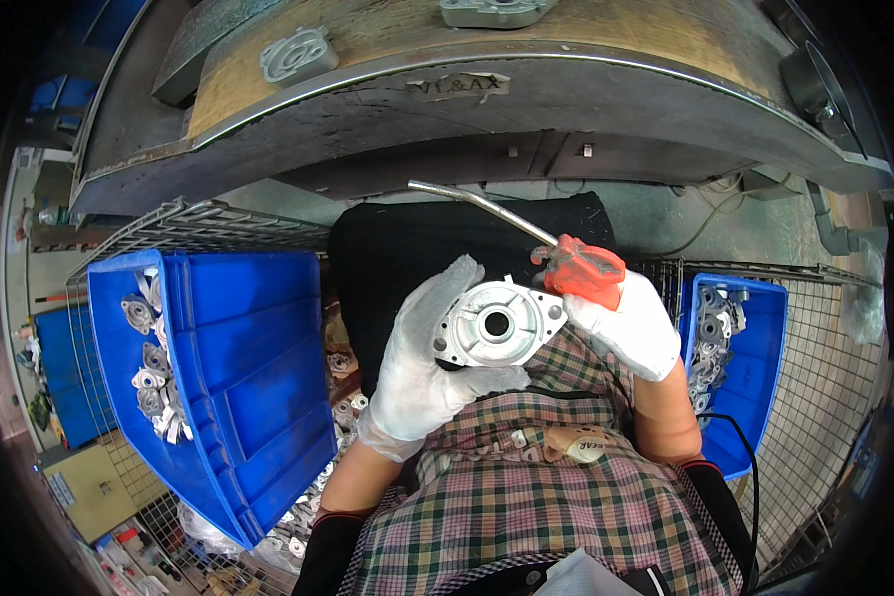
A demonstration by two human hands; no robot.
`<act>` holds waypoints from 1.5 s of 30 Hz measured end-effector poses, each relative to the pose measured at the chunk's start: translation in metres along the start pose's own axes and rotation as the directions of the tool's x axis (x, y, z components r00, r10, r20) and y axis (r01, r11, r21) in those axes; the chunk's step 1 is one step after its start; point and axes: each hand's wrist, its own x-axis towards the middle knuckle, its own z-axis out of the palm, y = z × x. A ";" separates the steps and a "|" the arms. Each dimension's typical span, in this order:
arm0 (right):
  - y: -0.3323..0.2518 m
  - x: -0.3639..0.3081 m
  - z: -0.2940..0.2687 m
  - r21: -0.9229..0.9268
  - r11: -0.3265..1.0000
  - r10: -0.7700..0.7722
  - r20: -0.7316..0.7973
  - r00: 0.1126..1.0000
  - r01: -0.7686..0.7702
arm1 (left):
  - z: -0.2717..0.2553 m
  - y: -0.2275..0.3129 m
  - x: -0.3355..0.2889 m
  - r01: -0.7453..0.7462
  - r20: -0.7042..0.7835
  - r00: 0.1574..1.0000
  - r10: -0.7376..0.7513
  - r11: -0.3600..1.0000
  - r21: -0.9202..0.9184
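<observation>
My left hand (419,363), in a whitish glove, grips a silvery cast-metal housing (526,328) by its left side. The fingers reach over its top edge and the thumb lies along the bottom. The part has a round hole in its middle and flanges with smaller holes. My right hand (634,330), also gloved, is closed round a thin metal rod tool (497,209), pointing up and left. Red material (584,272) surrounds the grip; whether it covers fingers or handle I cannot tell. This hand is close by the housing's right end.
A bench (566,66) runs across the far side, with one casting (298,56) at its left and another (497,12) near the middle. Blue bins with metal parts stand left (258,368) and right (760,358), beside wire mesh (815,397). A black cable (750,447) hangs right.
</observation>
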 end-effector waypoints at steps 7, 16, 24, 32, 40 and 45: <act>0.005 0.001 0.001 -0.092 0.995 -0.047 -0.018 0.999 0.045 | -0.003 -0.003 0.002 0.096 0.050 0.995 -0.091 0.989 -0.111; 0.018 0.013 0.007 -0.185 0.981 -0.063 -0.026 0.998 0.057 | -0.019 -0.027 0.009 0.207 0.036 0.978 -0.203 0.967 -0.150; 0.027 0.000 -0.004 -0.297 0.941 0.175 0.025 0.984 -0.160 | -0.068 -0.101 0.030 0.241 -0.331 0.925 -0.186 0.961 0.133; 0.038 -0.008 0.006 -0.732 0.674 0.173 0.292 0.940 0.104 | -0.086 -0.134 0.029 0.185 -0.342 0.935 -0.093 0.951 0.247; 0.005 -0.011 0.001 -0.631 0.756 0.284 0.559 0.779 0.177 | -0.085 -0.126 0.025 0.135 -0.332 0.943 -0.029 0.945 0.299; 0.022 -0.008 0.007 -0.804 0.492 0.093 0.429 0.899 0.333 | -0.083 -0.122 0.011 0.175 -0.394 0.910 -0.127 0.980 0.089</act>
